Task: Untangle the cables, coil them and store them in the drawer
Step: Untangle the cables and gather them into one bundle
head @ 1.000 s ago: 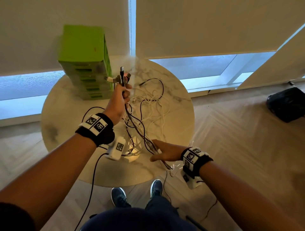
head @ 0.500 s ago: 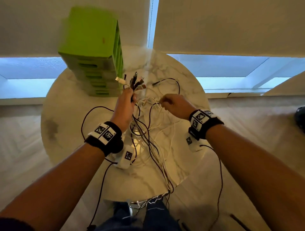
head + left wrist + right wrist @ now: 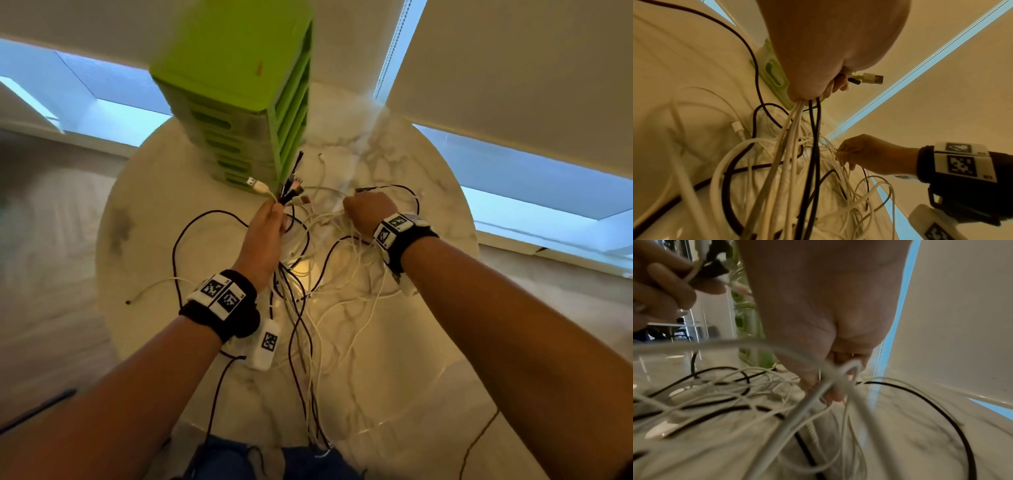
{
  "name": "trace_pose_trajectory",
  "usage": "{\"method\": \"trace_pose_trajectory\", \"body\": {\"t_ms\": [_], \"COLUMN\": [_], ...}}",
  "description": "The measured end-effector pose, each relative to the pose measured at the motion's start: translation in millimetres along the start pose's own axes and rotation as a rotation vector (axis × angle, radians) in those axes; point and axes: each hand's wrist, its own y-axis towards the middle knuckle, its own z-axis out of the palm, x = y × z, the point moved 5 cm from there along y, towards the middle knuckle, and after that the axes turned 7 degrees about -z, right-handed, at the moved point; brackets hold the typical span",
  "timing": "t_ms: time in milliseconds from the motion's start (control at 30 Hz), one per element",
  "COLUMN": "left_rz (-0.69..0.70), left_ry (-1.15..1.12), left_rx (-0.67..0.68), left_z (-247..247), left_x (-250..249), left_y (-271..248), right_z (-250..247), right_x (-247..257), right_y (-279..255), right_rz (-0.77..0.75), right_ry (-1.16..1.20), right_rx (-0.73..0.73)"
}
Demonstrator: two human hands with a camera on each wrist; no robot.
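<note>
A tangle of white and black cables [image 3: 318, 291] sprawls over the round marble table [image 3: 164, 192] and hangs off its near edge. My left hand [image 3: 265, 228] grips a bunch of cable ends, with USB plugs [image 3: 255, 185] sticking up out of the fist; the left wrist view shows the same bunch [image 3: 797, 129] trailing down from it. To the right, my right hand [image 3: 368, 210] is curled around thin white cables [image 3: 840, 381] pulled from the heap. A green drawer unit [image 3: 239, 89] stands just behind the left hand, all its drawers closed.
Window blinds [image 3: 513, 68] hang behind the table, with bright glass below them. Wooden floor [image 3: 51, 257] surrounds the table. A black cable [image 3: 178, 246] loops across the table's left half. My legs [image 3: 274, 462] stand at the near edge.
My right hand has risen from the table's near edge to beside the left hand and taken hold of white cables. The left hand keeps its bunch. The head view has moved closer.
</note>
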Motion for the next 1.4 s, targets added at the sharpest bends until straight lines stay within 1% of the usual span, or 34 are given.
{"method": "trace_pose_trajectory", "body": {"t_ms": [100, 200, 333, 400, 433, 500, 533, 600, 767, 833, 933, 1000, 1100, 1200, 1300, 1367, 1400], "left_rz": [-0.019, -0.039, -0.054, -0.065, -0.075, -0.078, -0.060, -0.032, -0.081, -0.081, -0.037, -0.030, -0.056, -0.073, -0.013, -0.012, -0.028], "left_ry": [0.049, 0.048, 0.005, -0.025, -0.052, -0.086, -0.096, -0.107, -0.136, -0.140, -0.085, -0.039, 0.028, 0.015, 0.074, 0.081, 0.065], "left_rx": [-0.054, -0.085, -0.092, -0.075, -0.069, -0.059, -0.039, 0.018, 0.108, 0.172, 0.283, 0.281, 0.239, 0.301, 0.360, 0.358, 0.336], "left_z": [0.3, 5.3, 13.8, 17.2, 19.1, 22.3, 23.7, 25.0, 17.1, 14.4, 9.7, 2.9, -5.8, -8.0, -10.2, -13.1, -15.6], "left_x": [0.1, -4.5, -8.8, -8.5, -9.0, -12.6, -14.1, -16.3, -8.7, -6.0, -5.5, -4.9, -0.9, 2.8, -2.3, -5.1, -6.0], "left_y": [1.4, 0.7, -4.7, -7.0, -8.8, -13.4, -15.8, -21.5, -30.4, -36.2, -44.8, -46.2, -47.4, -50.5, -53.7, -55.2, -55.5], "right_z": [-13.7, -32.0, -51.6, -57.8, -59.3, -57.0, -53.8, -45.8, -38.9, -35.2, -30.5, -27.5, -22.1, -23.4, -27.7, -28.1, -26.1], "right_x": [-24.2, -42.2, -40.3, -28.0, -17.6, 11.7, 27.0, 53.9, 90.6, 98.7, 107.1, 110.4, 115.8, 123.1, 130.1, 132.6, 133.4], "right_y": [-3.2, -14.3, -40.4, -58.3, -67.8, -83.2, -89.0, -97.0, -106.6, -107.5, -108.7, -110.1, -112.8, -115.1, -117.0, -117.2, -116.5], "right_rz": [0.081, 0.132, 0.181, 0.148, 0.100, -0.036, -0.095, -0.152, -0.182, -0.195, -0.181, -0.151, -0.133, -0.154, -0.192, -0.197, -0.195], "right_ry": [0.234, 0.415, 0.569, 0.703, 0.782, 0.888, 0.902, 0.908, 0.960, 0.941, 0.879, 0.874, 0.863, 0.861, 0.825, 0.779, 0.723], "right_rx": [-0.042, -0.170, -0.425, -0.563, -0.598, -0.586, -0.569, -0.552, -0.624, -0.616, -0.609, -0.614, -0.598, -0.582, -0.588, -0.544, -0.488]}}
